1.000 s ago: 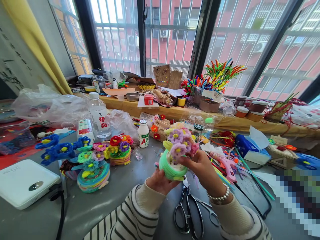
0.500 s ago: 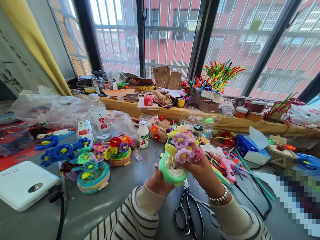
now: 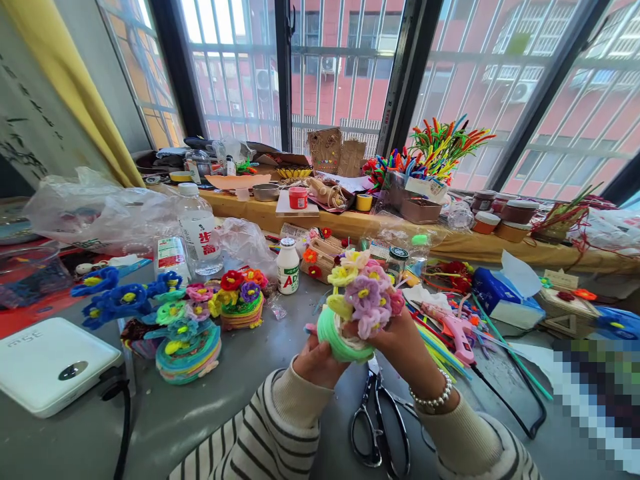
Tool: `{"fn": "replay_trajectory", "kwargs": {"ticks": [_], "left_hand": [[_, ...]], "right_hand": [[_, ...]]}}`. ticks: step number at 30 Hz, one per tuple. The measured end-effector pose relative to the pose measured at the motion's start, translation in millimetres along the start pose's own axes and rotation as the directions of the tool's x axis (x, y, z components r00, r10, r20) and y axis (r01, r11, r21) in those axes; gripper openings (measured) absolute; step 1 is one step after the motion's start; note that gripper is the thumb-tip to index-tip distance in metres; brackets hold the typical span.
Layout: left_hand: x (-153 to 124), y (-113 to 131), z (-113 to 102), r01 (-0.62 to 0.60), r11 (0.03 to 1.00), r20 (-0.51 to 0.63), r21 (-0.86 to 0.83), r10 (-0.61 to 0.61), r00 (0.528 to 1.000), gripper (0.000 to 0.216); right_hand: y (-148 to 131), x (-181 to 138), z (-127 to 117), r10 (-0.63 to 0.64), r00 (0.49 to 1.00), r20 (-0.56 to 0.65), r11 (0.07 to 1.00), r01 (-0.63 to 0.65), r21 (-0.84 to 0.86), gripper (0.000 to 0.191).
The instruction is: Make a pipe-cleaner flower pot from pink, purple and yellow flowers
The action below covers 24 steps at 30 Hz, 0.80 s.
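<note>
Between my two hands, above the grey table, is a small pipe-cleaner flower pot (image 3: 336,335) with a mint-green coiled wall and a white inside. Purple, pink and yellow fuzzy flowers (image 3: 367,297) rise over its rim. My left hand (image 3: 320,360) is closed around the pot's left side and underside. My right hand (image 3: 395,340) is closed at the flowers and the rim on the right; its fingertips are partly hidden behind the blooms. Black-handled scissors (image 3: 375,420) lie on the table below my hands, with a second pair partly under my right wrist.
Finished flower pots (image 3: 187,353) stand to the left, near a white device (image 3: 55,367) with a black cable. A white bottle (image 3: 288,267) is ahead. On the right lie a pink glue gun (image 3: 457,337), loose pipe cleaners and a tissue pack (image 3: 505,300).
The pot has tipped so that its green side shows more and its white inside less. My right hand's fingers have moved in toward the rim under the flowers.
</note>
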<state>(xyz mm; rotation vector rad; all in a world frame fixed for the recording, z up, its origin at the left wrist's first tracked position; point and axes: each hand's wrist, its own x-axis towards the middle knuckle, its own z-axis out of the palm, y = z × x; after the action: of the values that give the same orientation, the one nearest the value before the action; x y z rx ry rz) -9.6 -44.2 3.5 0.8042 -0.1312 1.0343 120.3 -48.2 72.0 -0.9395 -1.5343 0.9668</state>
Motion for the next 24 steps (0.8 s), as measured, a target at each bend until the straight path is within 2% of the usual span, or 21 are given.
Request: {"fn": "replay_trajectory", "kwargs": {"ticks": [4,11,17,20,24], "left_hand": [[-3,-3,-7,-0.004,1.0,-0.052,-0.027,0.003,0.999,0.036],[-6,-2,-11,0.003,0.996,-0.054,-0.093,-0.008,0.999,0.035],[-8,-2,-9,0.095,0.988,-0.125,-0.123,-0.111,0.986,0.032],[-8,-3,-10,0.091,0.989,-0.154,-0.121,-0.109,0.982,0.031],[-8,-2,-9,0.095,0.983,-0.103,-0.155,-0.112,0.988,0.027]], "right_hand": [[-1,-1,2,-0.019,0.998,-0.062,0.999,0.018,-0.029,0.042],[-9,-1,6,-0.076,0.994,-0.079,0.997,0.075,-0.02,0.036],[0,-2,7,0.028,0.998,-0.048,0.996,-0.024,0.082,0.048],[4,-2,8,0.044,0.997,-0.067,0.991,-0.035,0.131,0.044],[4,-2,8,-0.007,0.995,-0.099,0.991,0.02,0.129,0.038]]}}
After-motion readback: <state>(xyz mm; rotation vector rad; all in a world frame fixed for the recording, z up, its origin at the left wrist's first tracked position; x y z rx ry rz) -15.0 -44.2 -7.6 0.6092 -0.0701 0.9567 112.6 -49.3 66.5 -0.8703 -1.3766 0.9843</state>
